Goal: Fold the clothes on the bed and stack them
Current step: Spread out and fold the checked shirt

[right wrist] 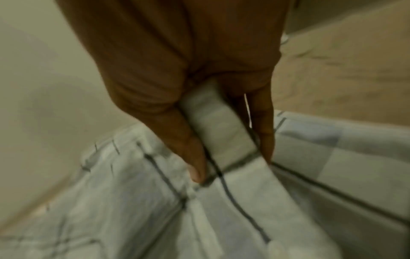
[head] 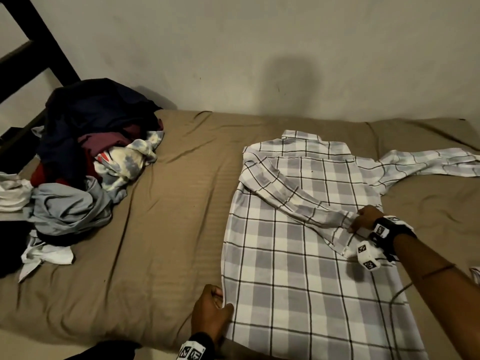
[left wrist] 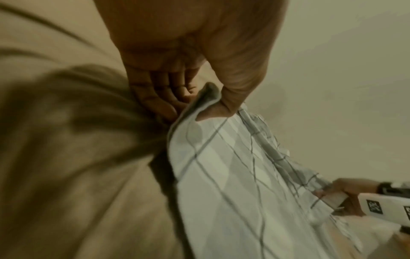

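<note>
Plaid shirt [head: 298,255] flat on the bed [head: 168,229], back up, collar toward the wall.

I read my left hand [head: 211,311] pinching the shirt's left side edge; my right hand [head: 365,220] pinches the cuff of the sleeve [head: 291,196] folded across the back. Unfolded clothes pile [head: 85,157] lies far left.

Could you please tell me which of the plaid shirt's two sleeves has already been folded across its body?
The sleeve on the pile's side, pinched at its cuff by the right hand. It lies diagonally across the plaid shirt; the other sleeve stretches onto the bed.

Head overhead; wrists close on shirt [head: 298,255].
</note>
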`<state>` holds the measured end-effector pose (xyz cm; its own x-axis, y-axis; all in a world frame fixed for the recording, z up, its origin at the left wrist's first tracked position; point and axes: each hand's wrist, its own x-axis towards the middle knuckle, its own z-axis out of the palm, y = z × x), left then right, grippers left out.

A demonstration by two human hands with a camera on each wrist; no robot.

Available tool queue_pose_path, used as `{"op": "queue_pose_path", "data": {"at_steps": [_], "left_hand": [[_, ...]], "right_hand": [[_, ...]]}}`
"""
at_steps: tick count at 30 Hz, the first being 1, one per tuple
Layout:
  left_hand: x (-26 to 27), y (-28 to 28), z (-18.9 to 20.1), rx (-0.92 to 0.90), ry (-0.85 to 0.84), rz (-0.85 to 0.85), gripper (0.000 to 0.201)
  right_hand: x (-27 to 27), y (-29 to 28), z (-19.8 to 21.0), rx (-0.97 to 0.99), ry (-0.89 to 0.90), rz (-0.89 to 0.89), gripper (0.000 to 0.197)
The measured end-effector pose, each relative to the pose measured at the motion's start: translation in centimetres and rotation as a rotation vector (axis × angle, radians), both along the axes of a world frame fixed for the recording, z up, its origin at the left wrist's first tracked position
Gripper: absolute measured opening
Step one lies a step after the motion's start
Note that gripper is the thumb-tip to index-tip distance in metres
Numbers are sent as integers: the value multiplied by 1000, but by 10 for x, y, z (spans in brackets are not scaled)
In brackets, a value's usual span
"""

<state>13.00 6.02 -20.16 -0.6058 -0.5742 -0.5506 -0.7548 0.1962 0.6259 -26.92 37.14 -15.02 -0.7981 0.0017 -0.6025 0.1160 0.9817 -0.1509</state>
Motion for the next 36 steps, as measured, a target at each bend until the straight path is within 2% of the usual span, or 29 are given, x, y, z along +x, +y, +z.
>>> {"op": "queue_pose_path", "data": {"at_steps": [2, 4, 6, 9, 14, 16, 18, 21, 23, 26, 32, 36], "left_hand": [[-3, 3, 4, 79, 95, 55, 33], [-5, 8, 9, 87, 163, 52, 34], [-7, 17, 17, 78, 217, 40, 43], [-11, 35, 35, 87, 310, 6, 61], [-33, 82, 61, -34, 351, -175, 70], [-42, 102, 66, -94, 340, -254, 73], [-49, 120, 69, -129, 335, -293, 73], [-58, 141, 69, -152, 314, -348, 74], [-63, 154, 67, -159, 285, -390, 78], [-66, 168, 63, -150, 259, -445, 80], [-64, 181, 59, -144, 186, -543, 81], [-66, 187, 54, -124, 128, -573, 84]], "right_hand": [[0, 2, 30, -213, 10, -103, 27], [-4, 7, 64, -481, 82, -276, 23], [-11, 2, 106, -683, 194, -376, 21], [-30, -20, 168, -879, 261, -360, 28], [-51, -64, 257, -1201, 306, -206, 46], [-40, -83, 294, -1226, 386, -169, 39], [-43, -91, 319, -1281, 407, -224, 35], [-59, -83, 334, -1317, 450, -240, 48], [-66, -70, 336, -1323, 485, -213, 50], [-73, -47, 337, -1337, 466, -270, 54], [-106, 6, 316, -1255, 524, -239, 59], [-100, 18, 305, -1215, 535, -269, 58]]}}
